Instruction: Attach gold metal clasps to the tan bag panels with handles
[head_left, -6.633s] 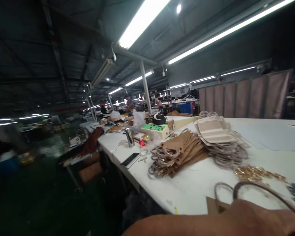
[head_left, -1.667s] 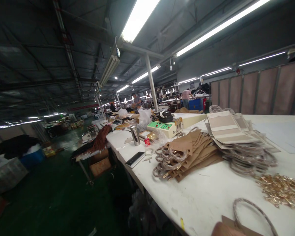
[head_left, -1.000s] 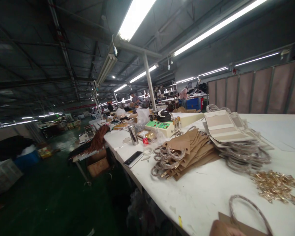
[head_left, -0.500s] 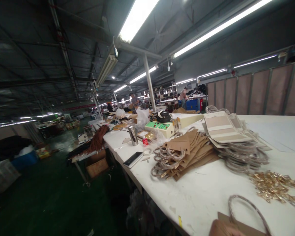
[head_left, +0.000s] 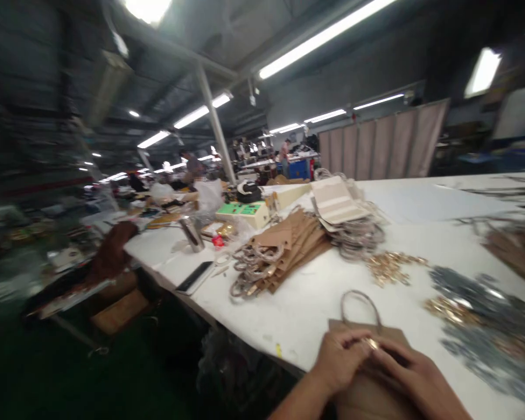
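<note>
My left hand (head_left: 342,357) and my right hand (head_left: 413,370) meet at the lower right of the head view. Their fingertips pinch a small gold metal fitting (head_left: 371,344); its exact kind is too small to tell. Under both hands lies a brown bag panel (head_left: 398,333) with a clear-wrapped loop handle (head_left: 359,293) standing up at its far edge. The hands partly cover the panel. Beyond them is a pile of loose gold fittings (head_left: 391,268). More gold fittings (head_left: 450,310) sit to the right, beside grey, shiny small pieces (head_left: 476,289).
Brown panels with handles (head_left: 295,245) are stacked on the white table (head_left: 301,312), near cream panels (head_left: 336,198). Farther left are a phone (head_left: 195,276), a steel flask (head_left: 192,234) and a machine with green panels (head_left: 245,213). The table's edge slopes along the left.
The view has swung right, bringing grey pieces and more brown panels into sight. Both hands now show, together on the gold fitting; before, only part of one hand was visible by the panel.
</note>
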{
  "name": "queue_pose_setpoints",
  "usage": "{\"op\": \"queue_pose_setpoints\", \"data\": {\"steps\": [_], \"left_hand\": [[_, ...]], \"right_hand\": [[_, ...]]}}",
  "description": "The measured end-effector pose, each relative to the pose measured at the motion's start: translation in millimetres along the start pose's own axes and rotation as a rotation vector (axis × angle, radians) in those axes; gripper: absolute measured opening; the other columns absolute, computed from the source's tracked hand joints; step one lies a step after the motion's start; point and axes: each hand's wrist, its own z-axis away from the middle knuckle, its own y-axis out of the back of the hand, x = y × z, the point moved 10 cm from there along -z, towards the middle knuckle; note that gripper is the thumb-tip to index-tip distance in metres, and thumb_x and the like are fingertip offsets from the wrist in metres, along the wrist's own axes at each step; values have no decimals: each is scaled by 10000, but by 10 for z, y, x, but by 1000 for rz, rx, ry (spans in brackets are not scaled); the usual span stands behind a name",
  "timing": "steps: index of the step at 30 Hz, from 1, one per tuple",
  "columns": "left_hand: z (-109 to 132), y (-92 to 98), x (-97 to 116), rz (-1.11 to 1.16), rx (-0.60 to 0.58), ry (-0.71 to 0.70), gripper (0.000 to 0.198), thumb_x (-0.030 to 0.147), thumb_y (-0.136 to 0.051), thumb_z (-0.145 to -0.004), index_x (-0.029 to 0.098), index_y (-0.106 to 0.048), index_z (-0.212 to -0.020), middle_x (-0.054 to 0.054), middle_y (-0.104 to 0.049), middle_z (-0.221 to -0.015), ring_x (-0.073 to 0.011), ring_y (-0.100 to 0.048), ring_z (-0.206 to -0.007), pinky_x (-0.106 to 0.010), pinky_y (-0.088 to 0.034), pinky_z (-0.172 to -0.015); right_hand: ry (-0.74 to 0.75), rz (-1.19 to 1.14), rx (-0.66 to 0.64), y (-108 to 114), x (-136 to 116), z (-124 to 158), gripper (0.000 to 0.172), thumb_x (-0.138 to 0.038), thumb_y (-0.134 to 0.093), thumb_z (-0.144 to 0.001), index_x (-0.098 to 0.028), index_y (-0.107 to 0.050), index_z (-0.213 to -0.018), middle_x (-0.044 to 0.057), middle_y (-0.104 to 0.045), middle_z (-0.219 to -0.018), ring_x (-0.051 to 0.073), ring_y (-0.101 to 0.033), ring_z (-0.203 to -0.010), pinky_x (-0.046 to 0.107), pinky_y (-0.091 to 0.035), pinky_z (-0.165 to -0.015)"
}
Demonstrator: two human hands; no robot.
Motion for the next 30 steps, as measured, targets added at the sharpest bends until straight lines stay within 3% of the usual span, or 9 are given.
{"op": "queue_pose_setpoints", "data": {"steps": [1, 3, 8, 11, 13, 17, 19, 24, 30], "left_hand": [[-24, -10, 38, 7, -6, -28, 477, 419, -649, -850, 171, -741, -1247, -100, -775, -1076, -240, -710, -925, -385, -570, -881], [-100, -7, 71, 12, -29, -67, 479, 362, -638, -864, 202, -691, -1312, -94, -722, -1200, -241, -665, -1033, -395, -536, -960], [-116, 418, 260, -600, 348, -282, 428, 299, -636, -855, 159, -668, -1258, -148, -670, -1260, -326, -555, -1234, -507, -430, -1105], [-144, 397, 202, -755, 303, -239, 549, 310, -706, -793, 138, -621, -1308, -168, -654, -1309, -367, -526, -1286, -552, -398, -1125], [-188, 402, 158, -619, 293, -179, 622, 305, -733, -770, 153, -583, -1354, -157, -633, -1351, -354, -532, -1298, -535, -403, -1131], [-256, 468, -52, 127, 382, 67, 843, 318, -770, -763, 170, -401, -1506, -172, -569, -1416, -264, -680, -1081, -391, -567, -902], [-285, 355, -87, 422, 310, 139, 859, 313, -816, -734, 156, -434, -1486, -167, -620, -1353, -241, -708, -1002, -346, -579, -839], [-259, -142, -31, 636, -255, 294, 512, 341, -810, -792, 73, -690, -1211, -169, -768, -1083, -291, -741, -953, -394, -578, -870], [-321, -174, -199, 654, -311, 362, 497, 342, -793, -813, 72, -700, -1220, -183, -771, -1124, -306, -751, -970, -387, -586, -861]], "right_hand": [[10, -24, -86, -50, -3, -8, 455, -635, -695, -792, -254, -816, -1007, 64, -789, -982, 331, -720, -937, 383, -565, -915], [-3, -130, -72, 14, 53, -70, 514, -633, -669, -836, -201, -788, -1088, 72, -775, -846, 287, -704, -784, 369, -574, -766], [-7, -300, 4, 93, 195, -186, 477, -571, -691, -890, -147, -744, -1100, 60, -743, -741, 228, -670, -678, 341, -536, -688], [5, -304, 5, 86, 193, -180, 466, -573, -698, -892, -150, -731, -1085, 51, -737, -737, 218, -664, -674, 328, -520, -668], [1, -311, 7, 95, 194, -177, 462, -577, -700, -891, -155, -722, -1080, 44, -733, -735, 212, -658, -671, 316, -508, -656], [-7, -364, 20, 138, 200, -184, 437, -561, -710, -891, -157, -707, -1057, 38, -730, -720, 198, -657, -668, 303, -500, -679], [-11, -396, 29, 163, 203, -186, 420, -549, -703, -900, -158, -699, -1056, 33, -727, -716, 185, -650, -655, 292, -491, -675], [-7, -429, 37, 196, 221, -194, 378, -518, -690, -919, -161, -689, -1044, 25, -714, -708, 165, -625, -620, 274, -470, -640], [-57, -364, 56, 336, 298, -220, 371, -510, -701, -907, -165, -692, -1042, 22, -698, -710, 171, -623, -617, 284, -487, -635]]}}
